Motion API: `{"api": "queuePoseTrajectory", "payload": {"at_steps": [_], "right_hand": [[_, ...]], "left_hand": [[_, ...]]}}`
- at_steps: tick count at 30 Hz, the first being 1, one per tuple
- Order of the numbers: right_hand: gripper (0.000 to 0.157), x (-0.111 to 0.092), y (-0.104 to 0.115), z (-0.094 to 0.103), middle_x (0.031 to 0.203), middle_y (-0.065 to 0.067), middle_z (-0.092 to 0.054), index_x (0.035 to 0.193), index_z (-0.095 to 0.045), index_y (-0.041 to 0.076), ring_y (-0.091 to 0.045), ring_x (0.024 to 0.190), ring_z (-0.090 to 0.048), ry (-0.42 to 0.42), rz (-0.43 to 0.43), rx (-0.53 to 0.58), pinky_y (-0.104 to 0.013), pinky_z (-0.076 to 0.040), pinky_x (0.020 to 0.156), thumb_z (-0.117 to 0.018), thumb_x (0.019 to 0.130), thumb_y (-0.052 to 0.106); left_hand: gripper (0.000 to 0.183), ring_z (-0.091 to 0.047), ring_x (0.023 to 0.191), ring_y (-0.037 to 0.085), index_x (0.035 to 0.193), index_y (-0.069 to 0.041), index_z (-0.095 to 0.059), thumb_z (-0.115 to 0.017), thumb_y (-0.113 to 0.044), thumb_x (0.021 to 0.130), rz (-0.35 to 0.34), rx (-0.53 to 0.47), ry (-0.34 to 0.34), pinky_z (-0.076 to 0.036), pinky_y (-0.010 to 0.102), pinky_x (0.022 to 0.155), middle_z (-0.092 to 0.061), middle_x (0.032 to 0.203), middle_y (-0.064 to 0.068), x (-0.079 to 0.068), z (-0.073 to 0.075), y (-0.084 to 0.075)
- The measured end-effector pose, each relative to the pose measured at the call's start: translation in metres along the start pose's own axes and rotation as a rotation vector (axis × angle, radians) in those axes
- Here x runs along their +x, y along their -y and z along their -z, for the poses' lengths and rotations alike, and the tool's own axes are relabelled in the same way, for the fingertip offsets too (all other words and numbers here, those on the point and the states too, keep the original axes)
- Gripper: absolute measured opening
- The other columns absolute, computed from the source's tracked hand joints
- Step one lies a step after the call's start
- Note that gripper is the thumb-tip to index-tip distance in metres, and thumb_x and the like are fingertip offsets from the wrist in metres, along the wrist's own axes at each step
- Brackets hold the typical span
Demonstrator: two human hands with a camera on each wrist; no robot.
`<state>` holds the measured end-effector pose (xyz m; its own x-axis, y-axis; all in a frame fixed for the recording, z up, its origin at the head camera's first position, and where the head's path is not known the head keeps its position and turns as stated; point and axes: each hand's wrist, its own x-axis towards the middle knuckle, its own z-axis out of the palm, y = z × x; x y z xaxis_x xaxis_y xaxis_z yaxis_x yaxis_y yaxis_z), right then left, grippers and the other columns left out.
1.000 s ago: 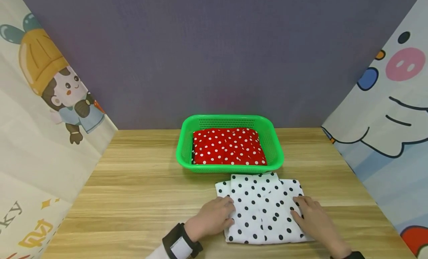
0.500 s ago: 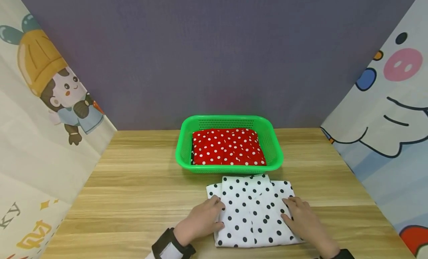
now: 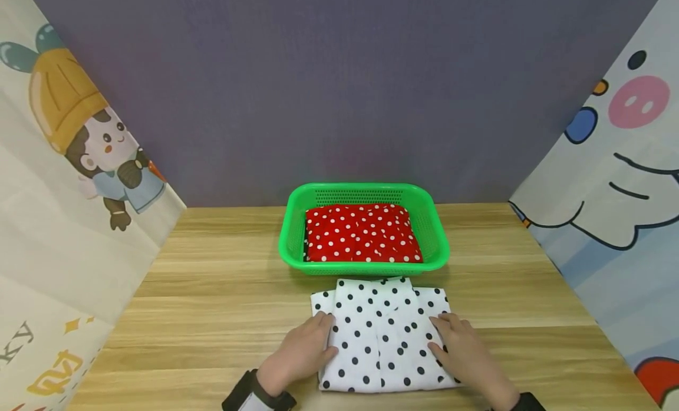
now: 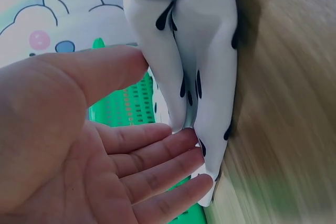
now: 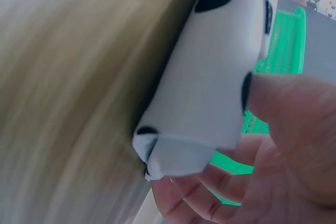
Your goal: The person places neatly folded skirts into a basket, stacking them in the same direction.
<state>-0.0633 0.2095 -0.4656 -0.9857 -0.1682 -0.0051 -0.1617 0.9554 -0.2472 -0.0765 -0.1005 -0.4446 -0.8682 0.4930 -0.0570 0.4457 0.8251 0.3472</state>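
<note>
A folded white cloth with black dots (image 3: 379, 340) lies on the table in front of the basket, layered, its narrower middle part reaching furthest back. My left hand (image 3: 303, 349) touches its left side; in the left wrist view the fingers (image 4: 157, 177) are nearly straight, with their tips at the folded edge and the thumb beside the upper layer. At the right side, my right hand (image 3: 467, 355) rests against the cloth. Its thumb (image 5: 268, 95) touches the face of the cloth in the right wrist view, while the loosely bent fingers meet the end, their tips partly hidden.
Just behind the cloth stands a green perforated basket (image 3: 440, 252) holding a folded red cloth with white dots (image 3: 363, 234). A bit of black dotted fabric shows at its left edge. The wooden table (image 3: 223, 293) ends at a grey back wall (image 3: 339, 92), between printed side curtains.
The white dotted cloth has slid left along the table, with both hands moving left alongside it. The basket and the red cloth stay where they were.
</note>
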Motion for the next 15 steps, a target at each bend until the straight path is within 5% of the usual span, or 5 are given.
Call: {"api": "queuePoseTrajectory", "payload": {"at_steps": [15], "right_hand": [[0.049,0.008,0.026,-0.007,0.121,-0.017,-0.053,0.120,-0.059,0.004,-0.034,0.110,-0.050,0.020,0.044,0.050,-0.049,-0.046,0.088,-0.068,0.079,0.030]], "left_hand": [[0.048,-0.056,0.094,0.022,0.118,0.005,-0.053,-0.066,-0.023,0.082,0.085,0.001,-0.082,-0.052,0.037,0.078,-0.056,0.104,0.012,-0.012,0.001,0.021]]}}
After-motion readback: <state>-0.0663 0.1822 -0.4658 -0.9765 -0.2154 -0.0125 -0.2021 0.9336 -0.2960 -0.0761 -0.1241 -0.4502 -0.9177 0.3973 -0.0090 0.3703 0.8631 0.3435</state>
